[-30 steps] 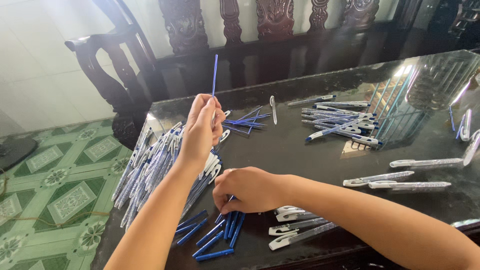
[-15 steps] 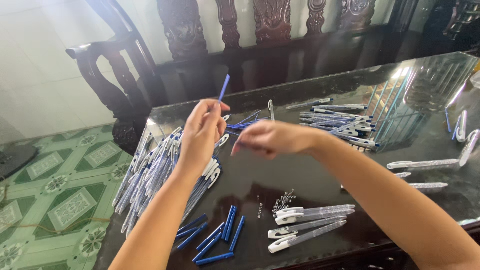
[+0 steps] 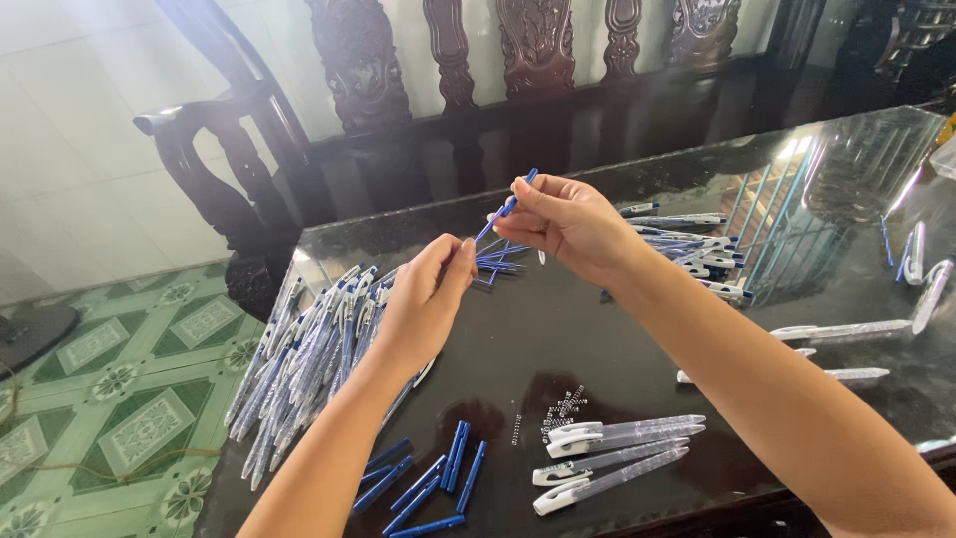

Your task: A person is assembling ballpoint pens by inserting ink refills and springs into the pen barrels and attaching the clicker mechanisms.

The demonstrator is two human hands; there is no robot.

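Right hand [image 3: 566,221]: raised above the table, thumb and fingertips pinched on a thin blue refill [image 3: 506,207], which slants up and away from the left hand.
Left hand [image 3: 426,299]: raised, fingers curled closed; whether they touch the refill's lower end cannot be told.
Table [image 3: 617,329]: dark, glossy.
Finished pens [image 3: 309,359]: heaped under the left hand.
Blue grips [image 3: 438,478]: loose at the near edge.
Springs [image 3: 564,406]: small cluster beside clear barrels [image 3: 612,453].
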